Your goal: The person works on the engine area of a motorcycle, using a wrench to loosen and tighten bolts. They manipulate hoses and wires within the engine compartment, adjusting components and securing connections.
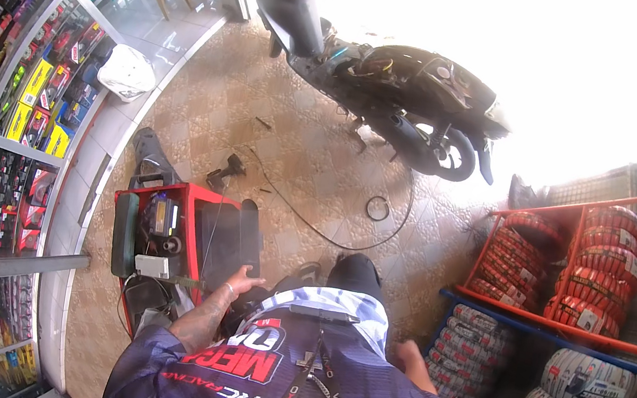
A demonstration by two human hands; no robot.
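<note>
Clock directions taken from the middle of the view.

9 o'clock, far edge: glass display case (21,146), smooth panes in pale metal framing, boxed goods inside. 10 o'clock: white bag (127,73), crumpled, soft-looking.

8 o'clock: red cart (192,238), hard straight-edged frame. On it, a dark green oblong (124,234), rounded corners, and a small white box (154,266), crisp-edged. Est.: loaded cart heavy and stiff; best hold is the red frame, both sides. White box probably light, gripped across its short sides.

Cart's right side, 8 o'clock: dark panel (249,230), long, rounded ends. Est.: stiff, moderate weight, possibly slick; take by the long edges. Left hand (243,279) just below its lower end, thumb apart from fingers, nothing seen in the grasp; contact with panel cannot be confirmed.

10 o'clock, on patterned tile: black power tool (225,173), pistol-shaped. Est.: dense, hold by the handle. Thin dark hose (340,247) curves across the floor, flexible.

12 to 1 o'clock: motorcycle (434,84), dark, glossy bodywork.

4 o'clock: right hand (404,350), partly hidden by the shirt; finger state cannot be told.

3 to 4 o'clock, far edge: stacked tyres (575,382), ring-shaped, wrapped.
</note>
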